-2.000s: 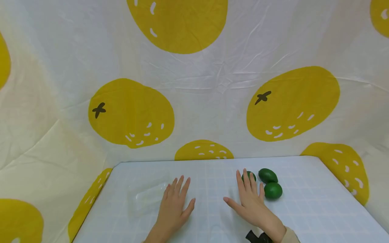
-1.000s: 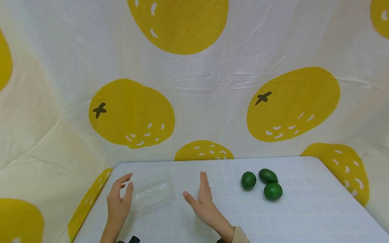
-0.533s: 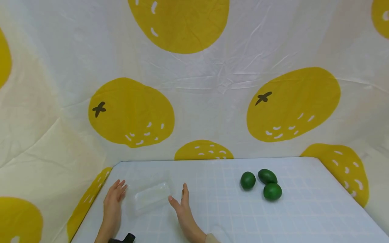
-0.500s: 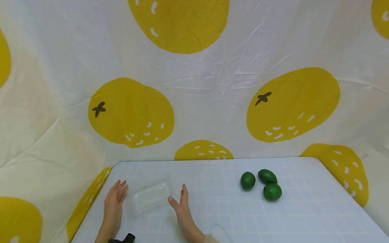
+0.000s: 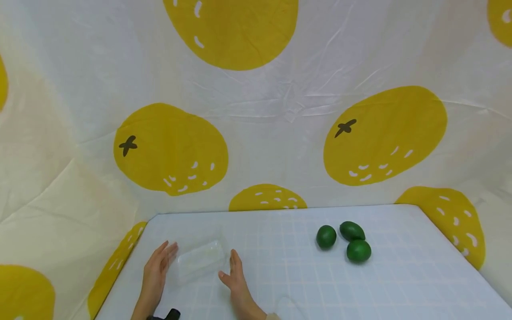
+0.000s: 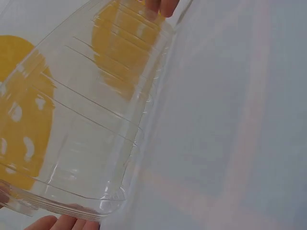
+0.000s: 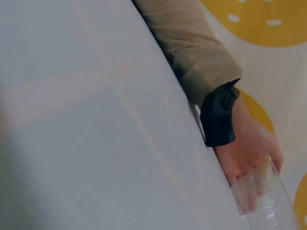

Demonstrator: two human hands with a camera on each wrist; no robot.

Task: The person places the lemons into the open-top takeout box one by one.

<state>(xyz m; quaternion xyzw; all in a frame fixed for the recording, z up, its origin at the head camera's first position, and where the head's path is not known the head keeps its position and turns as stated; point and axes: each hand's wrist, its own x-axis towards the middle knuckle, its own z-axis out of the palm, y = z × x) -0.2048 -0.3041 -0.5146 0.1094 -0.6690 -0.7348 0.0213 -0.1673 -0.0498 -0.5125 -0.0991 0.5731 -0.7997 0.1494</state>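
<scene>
A clear plastic container (image 5: 200, 260) sits on the left part of the table, between my two hands. My left hand (image 5: 154, 271) is at its left end. In the right wrist view the left hand (image 7: 249, 148) has its thumb over the rim, and its fingers show through the clear wall. My right hand (image 5: 239, 284) holds the right end, thumb toward the near side and fingers along the outside. In the left wrist view, fingertips of the left hand (image 6: 62, 223) lie under the container's near end (image 6: 81, 206), and fingers of the right hand (image 6: 160, 7) appear at its far end.
Three green limes (image 5: 326, 237) lie grouped at the back right of the table (image 5: 384, 284), which has a pale checked cloth. A white curtain (image 5: 276, 155) printed with yellow fruit stands behind and at the sides. A thin pale cord loops near the front middle.
Both hands have moved left from the middle of the table and closed in on the container's two ends. The limes have stayed where they were.
</scene>
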